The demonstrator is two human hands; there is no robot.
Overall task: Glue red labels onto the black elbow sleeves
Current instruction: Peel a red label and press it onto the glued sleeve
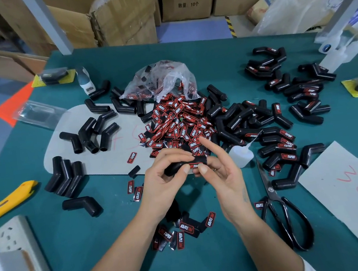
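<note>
My left hand [167,176] grips a black elbow sleeve [174,167] above the table's middle. A red label [195,165] lies on the sleeve, and my right hand [219,170] pinches that end, thumb on the label, index finger raised. Behind them lies a heap of red labels [176,122] spilling from a clear plastic bag [163,77]. Bare black sleeves [89,133] lie at the left. Sleeves bearing labels [282,144] are piled at the right. A small white glue bottle [240,154] lies just right of my right hand.
Black scissors [280,208] lie at the right, next to a grey card [351,183]. A yellow knife [8,201] and a power strip [20,251] sit at the left. Loose labels [183,227] lie between my forearms. Cardboard boxes [117,16] stand behind the green table [95,232].
</note>
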